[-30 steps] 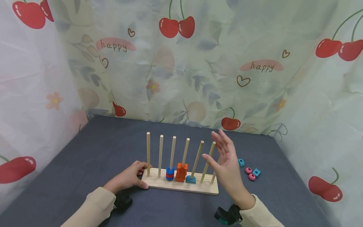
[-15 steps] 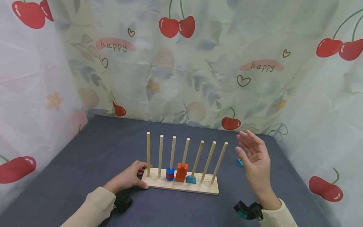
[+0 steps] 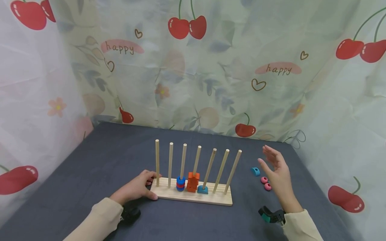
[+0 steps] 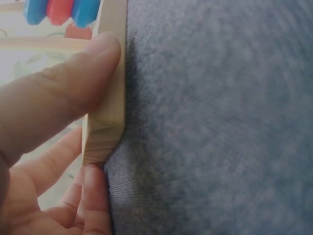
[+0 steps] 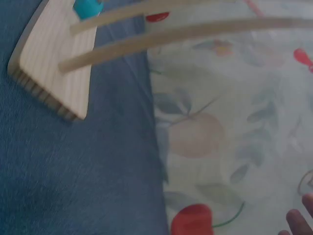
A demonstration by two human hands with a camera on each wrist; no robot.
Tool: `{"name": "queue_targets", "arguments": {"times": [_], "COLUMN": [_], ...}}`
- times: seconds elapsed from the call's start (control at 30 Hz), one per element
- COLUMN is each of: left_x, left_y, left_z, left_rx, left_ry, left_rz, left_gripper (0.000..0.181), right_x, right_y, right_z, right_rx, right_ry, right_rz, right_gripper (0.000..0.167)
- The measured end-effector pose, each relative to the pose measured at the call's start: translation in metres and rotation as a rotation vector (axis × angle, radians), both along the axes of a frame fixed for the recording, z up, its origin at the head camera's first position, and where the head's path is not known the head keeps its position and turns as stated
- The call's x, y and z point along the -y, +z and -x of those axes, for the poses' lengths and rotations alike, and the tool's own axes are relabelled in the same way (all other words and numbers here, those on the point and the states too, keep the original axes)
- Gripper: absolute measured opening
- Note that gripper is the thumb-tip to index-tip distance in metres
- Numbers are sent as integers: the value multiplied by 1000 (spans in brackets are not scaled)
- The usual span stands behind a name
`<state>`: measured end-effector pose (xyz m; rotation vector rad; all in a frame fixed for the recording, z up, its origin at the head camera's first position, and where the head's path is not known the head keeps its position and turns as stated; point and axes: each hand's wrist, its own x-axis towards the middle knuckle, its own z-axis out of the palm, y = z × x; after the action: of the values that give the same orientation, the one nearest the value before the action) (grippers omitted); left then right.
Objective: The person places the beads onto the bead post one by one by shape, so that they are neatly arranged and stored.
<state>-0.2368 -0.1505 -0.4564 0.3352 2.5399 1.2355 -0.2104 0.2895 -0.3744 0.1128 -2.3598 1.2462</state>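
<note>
My left hand (image 3: pixel 132 190) grips the left end of a wooden peg board (image 3: pixel 217 199); its thumb (image 4: pixel 63 90) lies on the front edge and the fingers curl round the end and back. Seven upright pegs stand in the board. One bears blue and red beads (image 3: pixel 180 184), one a stack of orange beads (image 3: pixel 193 182), and one a blue half-round bead (image 3: pixel 203 190). My right hand (image 3: pixel 279 177), fingers spread and holding nothing, hovers right of the board. Near it lie a loose blue half-round bead (image 3: pixel 255 171) and two pink beads (image 3: pixel 267 186).
A dark grey cloth (image 3: pixel 126 147) covers the table. Printed curtains with cherries (image 3: pixel 196 83) enclose it at the back and both sides. The tall pegs (image 3: pixel 233 170) at the board's right end rise between the board and my right hand.
My right hand has moved right, away from the pegs, then slightly lower beside the loose beads. A blue square bead seen earlier is now out of sight there. The left hand stays put.
</note>
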Motion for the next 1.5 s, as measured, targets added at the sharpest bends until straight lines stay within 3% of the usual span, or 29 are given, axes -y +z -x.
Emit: {"name": "queue_targets", "arguments": {"times": [0.33,0.6,0.8,1.1,1.5], "left_x": [0,-1,-1,-1,-1], "left_y": [0,0,-1,0,1], "left_z": [0,-1,0,-2,-2], "left_rx": [13,12,12,12,14], "left_ry": [13,18,25,24,23], "left_rz": [-1,8,10,0,1], "left_gripper": [72,71,71,71,70], "right_x": [-20,-31,-40,-50,-49], "right_y": [-26,-44,-56,-72,-76], "right_z": [33,56,67,76,80], "right_rx": [308,464,555,576,560], "right_ry": [49,42,25,41,-7], "right_rz": [-70,-123,-177,-239,-308], "right_gripper": [77,84,78,70,52]}}
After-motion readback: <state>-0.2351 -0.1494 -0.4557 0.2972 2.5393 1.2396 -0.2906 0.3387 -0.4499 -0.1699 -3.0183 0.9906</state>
